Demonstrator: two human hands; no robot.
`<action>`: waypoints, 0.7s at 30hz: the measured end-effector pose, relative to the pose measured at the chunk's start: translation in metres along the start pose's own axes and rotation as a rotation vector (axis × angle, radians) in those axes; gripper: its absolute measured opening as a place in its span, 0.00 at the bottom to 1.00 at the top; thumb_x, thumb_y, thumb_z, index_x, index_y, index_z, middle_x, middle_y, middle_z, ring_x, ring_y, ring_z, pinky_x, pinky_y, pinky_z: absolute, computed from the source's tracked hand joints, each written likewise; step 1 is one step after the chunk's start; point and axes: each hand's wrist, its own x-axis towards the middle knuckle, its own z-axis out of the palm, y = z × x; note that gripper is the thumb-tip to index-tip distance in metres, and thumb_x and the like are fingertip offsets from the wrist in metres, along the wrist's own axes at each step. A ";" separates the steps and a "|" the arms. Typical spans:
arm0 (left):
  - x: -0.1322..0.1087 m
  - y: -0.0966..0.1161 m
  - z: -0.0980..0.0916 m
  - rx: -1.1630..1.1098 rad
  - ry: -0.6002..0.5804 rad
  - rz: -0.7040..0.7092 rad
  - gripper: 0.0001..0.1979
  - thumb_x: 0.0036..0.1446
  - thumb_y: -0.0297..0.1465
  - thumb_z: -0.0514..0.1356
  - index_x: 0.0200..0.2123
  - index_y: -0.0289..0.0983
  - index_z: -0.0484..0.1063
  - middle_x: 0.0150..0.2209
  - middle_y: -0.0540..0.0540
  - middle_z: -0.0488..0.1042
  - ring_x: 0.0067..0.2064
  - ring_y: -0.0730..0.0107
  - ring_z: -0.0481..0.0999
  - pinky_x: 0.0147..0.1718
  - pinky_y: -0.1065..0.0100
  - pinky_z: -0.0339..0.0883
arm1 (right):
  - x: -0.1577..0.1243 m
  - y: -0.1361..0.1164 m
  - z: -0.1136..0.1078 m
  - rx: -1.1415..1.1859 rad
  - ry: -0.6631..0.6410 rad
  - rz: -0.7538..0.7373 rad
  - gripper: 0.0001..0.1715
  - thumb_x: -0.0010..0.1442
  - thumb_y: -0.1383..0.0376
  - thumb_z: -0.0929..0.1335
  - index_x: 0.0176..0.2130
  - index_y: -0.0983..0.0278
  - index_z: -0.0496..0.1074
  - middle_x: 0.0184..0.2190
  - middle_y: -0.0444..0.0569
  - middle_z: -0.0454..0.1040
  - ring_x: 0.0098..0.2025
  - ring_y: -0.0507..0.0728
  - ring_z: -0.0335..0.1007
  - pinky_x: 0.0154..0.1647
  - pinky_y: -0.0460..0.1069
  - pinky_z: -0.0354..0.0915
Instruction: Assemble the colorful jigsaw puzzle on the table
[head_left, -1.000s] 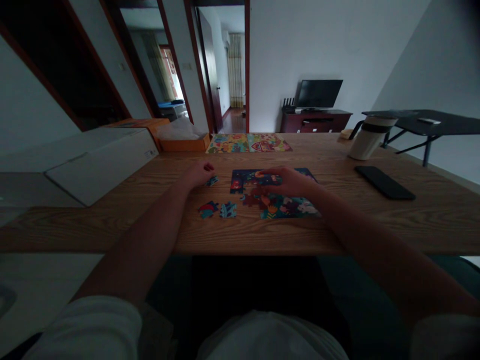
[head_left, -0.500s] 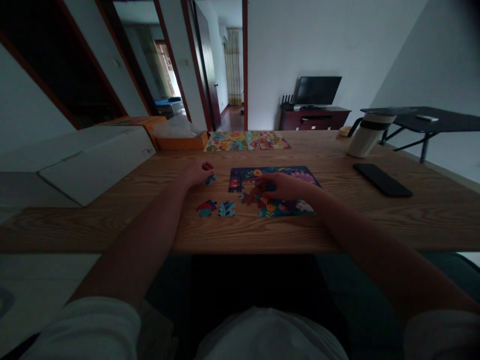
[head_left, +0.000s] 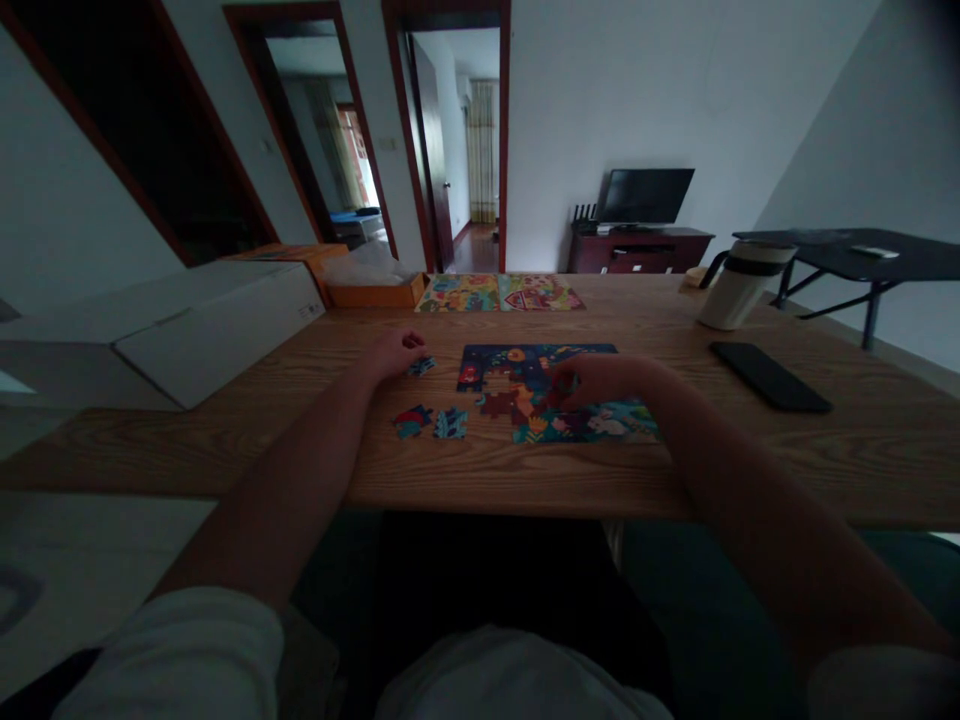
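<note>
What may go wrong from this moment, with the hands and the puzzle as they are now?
The right hand lies on the half-built puzzle; a sideways push might split joined pieces. Two loose pieces lie near the front edge of the table, close to the left forearm; a sweep of that arm might knock them off. The room is dim, so colours may be misjudged and a piece forced into a wrong gap.
</note>
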 end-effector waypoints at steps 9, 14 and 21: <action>-0.010 0.001 -0.007 0.034 0.017 -0.004 0.11 0.59 0.36 0.62 0.42 0.38 0.75 0.43 0.40 0.81 0.44 0.58 0.81 0.41 0.65 0.74 | -0.002 0.005 -0.001 0.036 -0.030 0.061 0.14 0.50 0.60 0.74 0.38 0.62 0.81 0.37 0.48 0.82 0.39 0.61 0.77 0.36 0.50 0.66; -0.012 0.002 -0.010 0.026 0.038 -0.008 0.10 0.58 0.36 0.62 0.42 0.38 0.76 0.43 0.40 0.81 0.44 0.57 0.81 0.43 0.64 0.74 | 0.001 0.009 0.000 0.129 0.055 -0.007 0.23 0.49 0.65 0.76 0.46 0.62 0.76 0.42 0.49 0.82 0.42 0.60 0.78 0.37 0.48 0.69; -0.007 0.001 -0.008 0.058 0.015 -0.001 0.11 0.59 0.36 0.63 0.42 0.37 0.77 0.44 0.40 0.81 0.44 0.58 0.81 0.43 0.64 0.74 | 0.000 0.036 -0.014 0.287 0.291 -0.035 0.23 0.60 0.66 0.71 0.55 0.63 0.74 0.38 0.51 0.83 0.38 0.58 0.78 0.38 0.50 0.71</action>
